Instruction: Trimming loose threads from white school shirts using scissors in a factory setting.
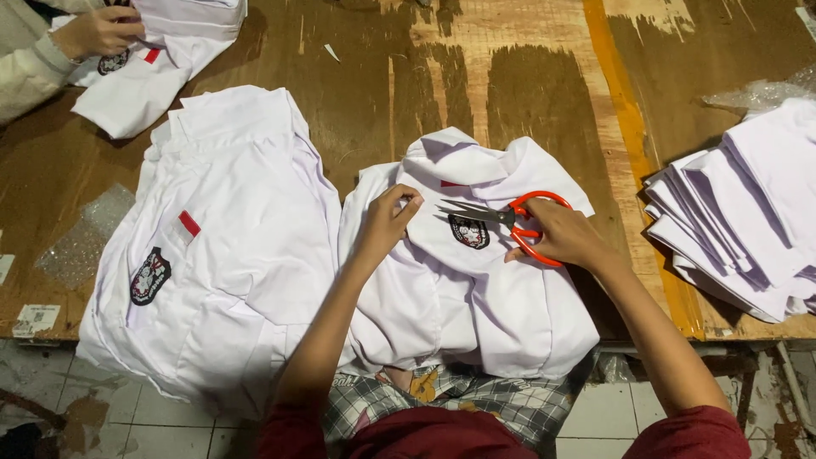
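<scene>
A white cotton shirt with a black embroidered chest badge [463, 280] is spread on a worn brown plywood worktable [527, 93], its hem hanging over the table's near edge. The fabric near the collar of this shirt is pinched between the thumb and fingers of the left hand [387, 223], which is closed on a small fold just left of the badge. A pair of orange-handled scissors with steel blades [510, 223] is gripped by the right hand [565, 238], the fingers being passed through the loops; the blades are seen slightly parted and are pointed left toward the pinched fold, just above the badge. To the left of the central shirt, touching it, a second white shirt with a matching badge and a small red tab [212, 255] is laid flat, partly draped off the table edge. To the right of the central shirt, well apart, a stack of folded white garments [739, 221] is piled at the table's edge. Far up and left of the central shirt, another white shirt [161, 59] is handled by another person's hand [98, 32] (a pale sleeve is seen behind it). A yellow painted stripe [625, 110] is run across the scuffed board to the right of the central shirt, and a sheet of clear bubble wrap [85, 234] is lying left of it. Below the table, stained pale floor tiles [102, 408] are visible.
</scene>
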